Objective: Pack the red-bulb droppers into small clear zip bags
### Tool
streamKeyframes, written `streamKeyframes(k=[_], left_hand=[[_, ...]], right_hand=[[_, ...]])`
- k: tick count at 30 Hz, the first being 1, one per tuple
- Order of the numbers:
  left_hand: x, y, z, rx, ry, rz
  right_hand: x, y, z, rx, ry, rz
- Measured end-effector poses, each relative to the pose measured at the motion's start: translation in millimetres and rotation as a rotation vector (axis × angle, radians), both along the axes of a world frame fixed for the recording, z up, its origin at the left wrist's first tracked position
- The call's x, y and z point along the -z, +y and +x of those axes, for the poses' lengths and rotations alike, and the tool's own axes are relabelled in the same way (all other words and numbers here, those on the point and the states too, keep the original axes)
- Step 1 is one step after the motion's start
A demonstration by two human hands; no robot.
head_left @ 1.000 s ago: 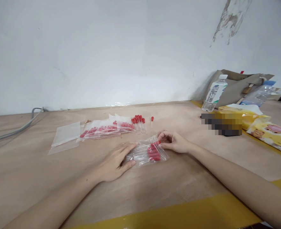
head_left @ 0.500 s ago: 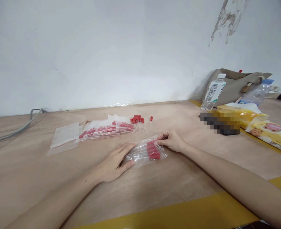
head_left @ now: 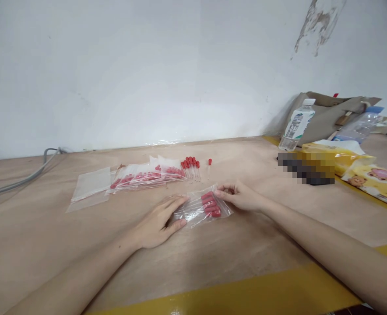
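A clear zip bag (head_left: 193, 212) lies in front of me with several droppers inside, their red bulbs (head_left: 210, 204) toward its right end. My left hand (head_left: 159, 221) rests on the table at the bag's left end, thumb and fingers apart and touching its edge. At the upper right corner, my right hand (head_left: 237, 196) pinches the plastic between thumb and fingers. Behind the bag is a cluster of loose red-bulbed droppers (head_left: 191, 166), with a single dropper (head_left: 209, 163) to its right. Filled bags (head_left: 141, 177) overlap in a row at the left of that cluster.
Flat bags (head_left: 90, 186) lie left of the filled ones. A grey cable (head_left: 22, 181) runs along the left. At the right are a water bottle (head_left: 297, 127), a grey bag (head_left: 326, 111), a yellow tissue pack (head_left: 374, 179) and a blurred dark object (head_left: 321, 180).
My right fingers have shifted slightly at the corner of the bag, and its red bulbs show more fully. The left hand keeps its place; the view has moved slightly.
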State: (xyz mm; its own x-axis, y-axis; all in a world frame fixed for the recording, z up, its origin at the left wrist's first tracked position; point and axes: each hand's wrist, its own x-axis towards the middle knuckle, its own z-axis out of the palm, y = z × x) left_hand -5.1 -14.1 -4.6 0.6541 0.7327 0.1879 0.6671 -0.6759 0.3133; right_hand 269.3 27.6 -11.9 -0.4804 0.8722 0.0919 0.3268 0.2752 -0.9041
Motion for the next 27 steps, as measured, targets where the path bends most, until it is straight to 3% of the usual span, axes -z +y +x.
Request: streamKeyframes(k=[3, 8, 11, 14, 18, 21, 24, 27], left_hand=[[-0.2, 0, 0, 0.008, -0.001, 0.004], [0.1, 0, 0, -0.001, -0.001, -0.016], [-0.2, 0, 0, 0.006, -0.035, -0.018], [-0.2, -1, 0, 0.016, -0.093, -0.056], [2.6, 0, -5, -0.030, -0.249, -0.148], [2.4, 9, -20, -0.210, -0.361, -0.017], [-5.8, 28, -49, -0.647, -0.252, 0.293], [-17.7, 46, -90, -0.907, -0.191, 0.372]], right_hand=[[-2.1, -5, -4, -0.094, 0.048, -0.053], [-1.3, -4, -5, 0.268, 0.112, -0.268], [-2.5, -5, -8, 0.186, 0.093, -0.417], [-6.4, -9, -8, 0.089, 0.102, -0.449], [-17.6, -12, -1, -0.045, 0.340, -0.520], [-31.7, -10, 3, -0.047, 0.505, -0.556], [-45.4, -4, -9, -0.001, 0.677, -0.525], [-50.3, 6, -45, -0.028, 0.811, -0.489]])
